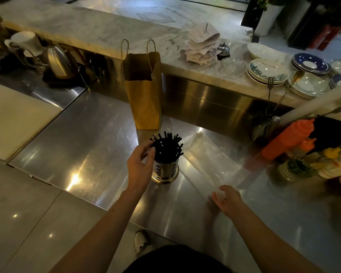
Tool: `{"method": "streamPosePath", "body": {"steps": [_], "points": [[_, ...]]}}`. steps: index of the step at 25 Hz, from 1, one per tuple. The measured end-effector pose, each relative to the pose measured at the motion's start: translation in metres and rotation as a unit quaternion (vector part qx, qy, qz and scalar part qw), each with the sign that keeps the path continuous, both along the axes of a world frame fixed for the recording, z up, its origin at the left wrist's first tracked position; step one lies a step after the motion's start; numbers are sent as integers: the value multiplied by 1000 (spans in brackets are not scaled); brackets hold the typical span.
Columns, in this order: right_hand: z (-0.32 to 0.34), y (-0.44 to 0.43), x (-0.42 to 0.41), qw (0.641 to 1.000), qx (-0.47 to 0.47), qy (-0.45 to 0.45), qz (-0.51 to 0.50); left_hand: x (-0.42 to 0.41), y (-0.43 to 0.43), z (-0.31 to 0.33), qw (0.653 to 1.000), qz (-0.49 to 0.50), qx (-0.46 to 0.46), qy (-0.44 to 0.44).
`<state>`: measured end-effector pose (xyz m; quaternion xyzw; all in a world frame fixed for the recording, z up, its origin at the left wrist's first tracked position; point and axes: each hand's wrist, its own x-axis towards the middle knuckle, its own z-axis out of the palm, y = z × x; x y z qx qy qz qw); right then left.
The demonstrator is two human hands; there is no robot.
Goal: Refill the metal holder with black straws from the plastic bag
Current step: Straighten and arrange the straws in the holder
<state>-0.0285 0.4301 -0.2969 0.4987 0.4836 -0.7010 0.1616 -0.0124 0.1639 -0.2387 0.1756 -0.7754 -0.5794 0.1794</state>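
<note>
A perforated metal holder (pixel 165 171) stands on the steel counter, packed with black straws (pixel 166 146) that fan out above its rim. My left hand (pixel 140 164) is at the holder's left side, fingers loosely curled and touching the outer straws. A clear plastic bag (pixel 211 154) lies flat and see-through on the counter to the right of the holder. My right hand (pixel 227 200) hovers over the bag's near end, fingers relaxed and slightly blurred, holding nothing I can make out.
A brown paper bag (pixel 144 89) stands behind the holder. Sauce bottles (pixel 289 138) and jars crowd the right edge. Stacked plates (pixel 268 71), receipts and a bell sit on the marble ledge. A kettle (pixel 60 62) and a white board (pixel 14 119) are at the left.
</note>
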Motion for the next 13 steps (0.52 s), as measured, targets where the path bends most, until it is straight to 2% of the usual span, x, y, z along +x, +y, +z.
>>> {"method": "streamPosePath", "body": {"steps": [3, 5, 9, 13], "points": [[0, -2, 2, 975, 193, 2, 107, -2, -5, 4, 1000, -24, -1, -9], [-1, -2, 1, 948, 282, 23, 147, -4, -13, 3, 997, -68, 16, -19], [0, -11, -4, 912, 343, 68, 214, -10, -34, -3, 986, -159, 10, -57], [15, -39, 3, 898, 332, 123, 263, -20, -52, -13, 959, -263, 15, -105]]}}
